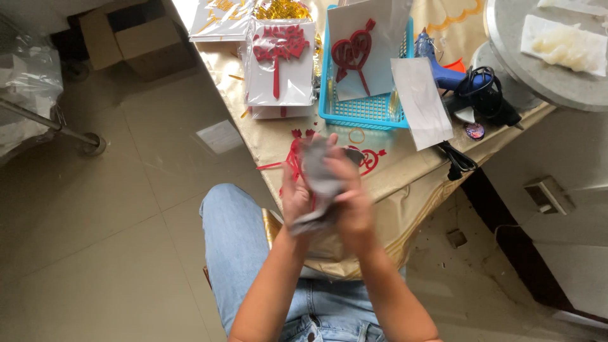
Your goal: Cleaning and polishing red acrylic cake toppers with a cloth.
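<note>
we judge the main risk to be the clear plastic sleeve (pixel 320 180) creasing or slipping, since our hands are blurred with motion and the film looks thin and slack; the red cutout (pixel 294 161) just behind it could snag too. the sleeve sits between both palms, above the gold-clothed table (pixel 392 171) edge. our left hand (pixel 296 197) cups it from the left, fingers curled on it; our right hand (pixel 351 199) pinches its right side.
</note>
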